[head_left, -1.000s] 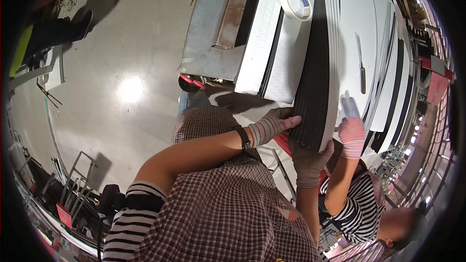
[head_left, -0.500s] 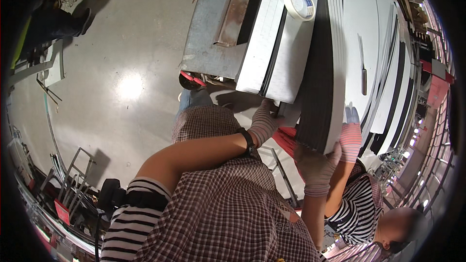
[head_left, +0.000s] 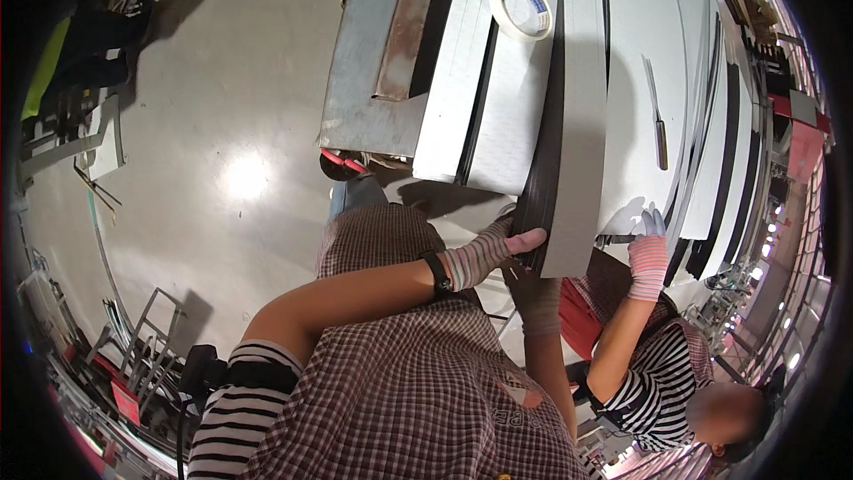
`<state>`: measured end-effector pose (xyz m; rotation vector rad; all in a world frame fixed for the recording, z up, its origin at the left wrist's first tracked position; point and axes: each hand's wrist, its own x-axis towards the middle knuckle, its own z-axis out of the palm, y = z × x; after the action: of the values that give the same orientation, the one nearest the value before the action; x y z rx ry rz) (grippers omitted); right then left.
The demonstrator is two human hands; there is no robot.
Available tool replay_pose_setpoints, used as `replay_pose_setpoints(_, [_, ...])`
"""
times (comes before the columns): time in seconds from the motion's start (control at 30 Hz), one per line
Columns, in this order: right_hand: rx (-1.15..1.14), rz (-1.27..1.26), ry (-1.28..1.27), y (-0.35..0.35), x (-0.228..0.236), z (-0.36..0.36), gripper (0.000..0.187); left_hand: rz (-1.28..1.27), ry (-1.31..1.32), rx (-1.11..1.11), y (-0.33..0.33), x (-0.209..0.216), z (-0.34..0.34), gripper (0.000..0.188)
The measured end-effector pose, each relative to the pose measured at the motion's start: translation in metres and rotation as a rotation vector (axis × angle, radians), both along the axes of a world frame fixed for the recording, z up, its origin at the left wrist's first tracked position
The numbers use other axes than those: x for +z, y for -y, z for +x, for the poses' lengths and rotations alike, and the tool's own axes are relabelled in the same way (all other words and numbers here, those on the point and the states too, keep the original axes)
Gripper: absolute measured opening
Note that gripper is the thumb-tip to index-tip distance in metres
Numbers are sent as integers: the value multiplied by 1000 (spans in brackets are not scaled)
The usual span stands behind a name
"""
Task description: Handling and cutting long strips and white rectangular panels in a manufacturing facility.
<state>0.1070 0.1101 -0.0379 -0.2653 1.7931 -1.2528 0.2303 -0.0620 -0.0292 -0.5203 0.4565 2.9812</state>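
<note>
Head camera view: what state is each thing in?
Strip stack: layered, near end jutting out.
Left hand: gloved, thumb against the stack.
Right hand: gloved, at the stack's near end, fingers mostly hidden.
Masking tape roll: lying flat, unheld.
Thin dark-handled tool: lying flat, unheld.
Co-worker's hand: gloved, fingers extended.
Dark wristband: fastened around the left wrist.

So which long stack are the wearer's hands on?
The white-faced, dark-edged stack just right of the tape roll. Only its near end has the left hand gripping and the right hand close below.
</note>
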Motion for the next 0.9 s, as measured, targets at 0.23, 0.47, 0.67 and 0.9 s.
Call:
replay_pose_setpoints(0.23, [-312,-145,241,-27,-41,21,54,135,49,-109,-3,8,1,106])
replay_pose_setpoints(0.47, [-894,-3,385,-166,7,166,30,64,149,-154,17,-14,-2,112])
replay_pose_setpoints(0.67, [-1023,39,153,-199,14,239,17,114,302,-46,3,-18,-9,74])
replay_pose_setpoints(0.9, [-1740,575,161,-313,20,340,17,21,299,40,23,-40,-29,71])
